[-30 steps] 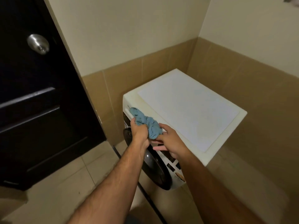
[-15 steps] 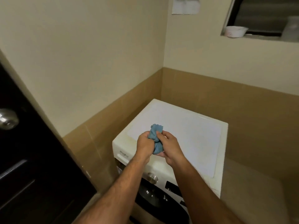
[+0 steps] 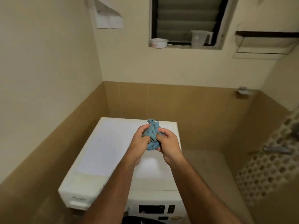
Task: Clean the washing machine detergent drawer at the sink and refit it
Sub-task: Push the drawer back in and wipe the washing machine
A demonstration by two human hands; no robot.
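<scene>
Since the earlier frame both hands have risen from the machine's front edge to above its lid. Left hand [image 3: 140, 139] and right hand [image 3: 168, 141] each clench the bunched blue cloth [image 3: 152, 135] between them, probably wringing or gathering it. Below the left forearm, the detergent drawer [image 3: 77, 201] looks seated in the washing machine [image 3: 113, 143].

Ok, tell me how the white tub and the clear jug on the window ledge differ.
The round white tub is low, wide and opaque, at the left end of the window ledge. The clear plastic measuring jug is taller and see-through, stands further right and has a handle on its right side; the tub shows none. Both stand upright on the ledge in front of the louvred window.
</scene>
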